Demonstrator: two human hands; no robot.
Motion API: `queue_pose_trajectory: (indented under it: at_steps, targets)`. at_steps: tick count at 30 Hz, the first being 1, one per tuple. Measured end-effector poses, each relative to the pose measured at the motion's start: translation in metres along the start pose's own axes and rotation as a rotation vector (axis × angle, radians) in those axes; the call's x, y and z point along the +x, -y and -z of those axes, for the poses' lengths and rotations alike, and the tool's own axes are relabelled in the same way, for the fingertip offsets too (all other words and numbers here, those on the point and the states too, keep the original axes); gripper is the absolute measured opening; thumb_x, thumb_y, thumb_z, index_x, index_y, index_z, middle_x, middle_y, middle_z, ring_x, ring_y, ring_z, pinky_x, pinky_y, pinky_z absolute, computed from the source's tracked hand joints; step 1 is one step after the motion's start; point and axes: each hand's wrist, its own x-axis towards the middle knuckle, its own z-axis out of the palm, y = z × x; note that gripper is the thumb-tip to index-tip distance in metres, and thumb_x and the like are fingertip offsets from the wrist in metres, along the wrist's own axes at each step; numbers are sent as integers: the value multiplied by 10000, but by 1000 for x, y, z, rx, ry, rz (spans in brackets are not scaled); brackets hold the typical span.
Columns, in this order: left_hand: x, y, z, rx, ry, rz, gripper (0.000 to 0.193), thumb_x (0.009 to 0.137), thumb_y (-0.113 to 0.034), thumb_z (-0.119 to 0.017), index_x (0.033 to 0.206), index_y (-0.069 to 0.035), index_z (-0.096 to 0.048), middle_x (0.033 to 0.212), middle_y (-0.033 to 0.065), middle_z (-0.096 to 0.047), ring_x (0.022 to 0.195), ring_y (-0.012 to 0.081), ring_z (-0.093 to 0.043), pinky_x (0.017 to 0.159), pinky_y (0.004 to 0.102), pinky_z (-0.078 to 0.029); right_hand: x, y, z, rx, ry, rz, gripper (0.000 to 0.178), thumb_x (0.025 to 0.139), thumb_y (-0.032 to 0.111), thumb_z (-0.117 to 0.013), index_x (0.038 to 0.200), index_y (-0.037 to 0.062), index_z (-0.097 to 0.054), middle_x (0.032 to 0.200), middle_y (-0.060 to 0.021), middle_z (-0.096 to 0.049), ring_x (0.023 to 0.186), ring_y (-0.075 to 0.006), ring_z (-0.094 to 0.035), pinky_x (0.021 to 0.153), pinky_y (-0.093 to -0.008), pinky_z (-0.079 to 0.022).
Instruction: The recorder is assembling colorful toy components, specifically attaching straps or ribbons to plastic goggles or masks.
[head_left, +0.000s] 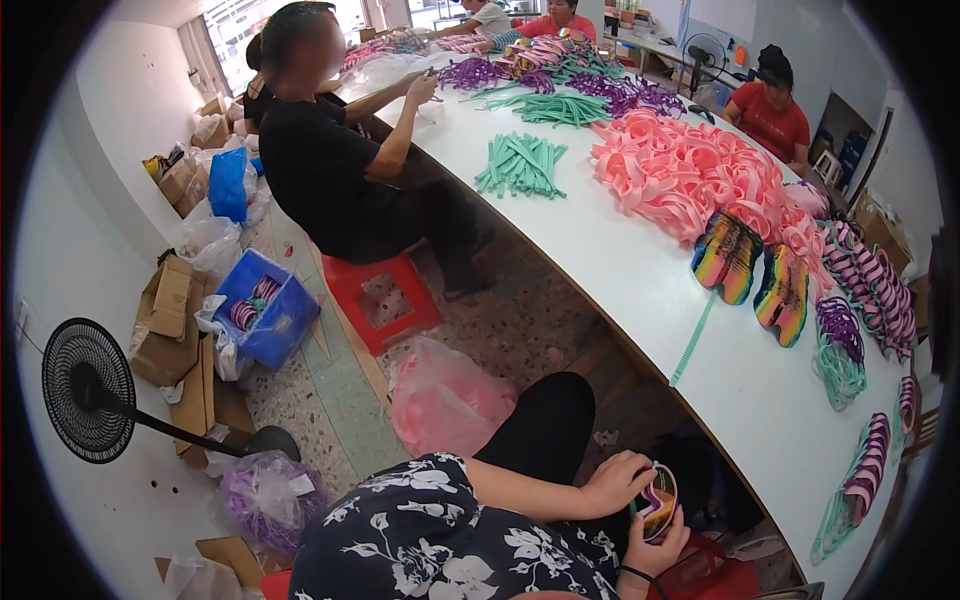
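Low by the table's near edge, a pair of goggles (657,505) with a pink and purple rim and an orange-yellow lens is between my hands. My left hand (617,485) closes over its upper left side, fingers bent. From below, my right hand (656,543) grips the lower rim with thumb and fingers. The hands partly cover the goggles. On the table nearest them lie a green strip (693,338) and two stacks of rainbow mirrored lenses, a left stack (728,258) and a right stack (781,295).
A heap of pink bands (690,175) covers much of the white table (600,255), beside green strips (522,165). Striped bundles (868,465) line its right side. A co-worker sits on a red stool (375,300). A pink bag (445,398) and a fan (88,390) stand left.
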Motion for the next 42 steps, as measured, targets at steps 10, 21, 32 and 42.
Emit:
queue_pose_trajectory:
  at_steps: [10, 21, 32, 42]
  targets:
    - [0, -2, -7, 80, 62, -128, 255, 970, -252, -578, 1052, -41, -694, 1001, 136, -601, 1008, 328, -570, 896, 424, -459, -17, 12, 8, -114, 1, 73, 836, 651, 187, -863, 1384, -4, -510, 1067, -183, -589, 961, -373, -622, 815, -406, -514]
    - [-6, -15, -6, -46, 299, -348, 217, 943, -205, -595, 1044, -50, -707, 935, 117, -586, 910, 305, -578, 808, 410, -476, -6, -14, 34, 252, 80, -134, 334, 984, 134, -589, 1282, -13, -629, 948, -43, -604, 856, -116, -572, 737, -255, -466]
    - [7, -41, 3, 33, 480, -366, 214, 923, -206, -621, 1033, -53, -722, 885, 139, -655, 861, 343, -646, 756, 430, -521, 33, -28, 56, 1009, 309, -725, 77, 912, 61, -675, 925, 9, -620, 781, -55, -642, 626, -104, -560, 571, -212, -438]
    - [14, -50, -14, -279, 720, 256, 239, 879, -241, -761, 884, -15, -685, 770, 49, -682, 703, 131, -638, 633, 280, -510, 58, -46, 78, 1115, 775, -910, 120, 855, 44, -722, 933, 13, -635, 762, -42, -636, 588, -94, -549, 540, -208, -451]
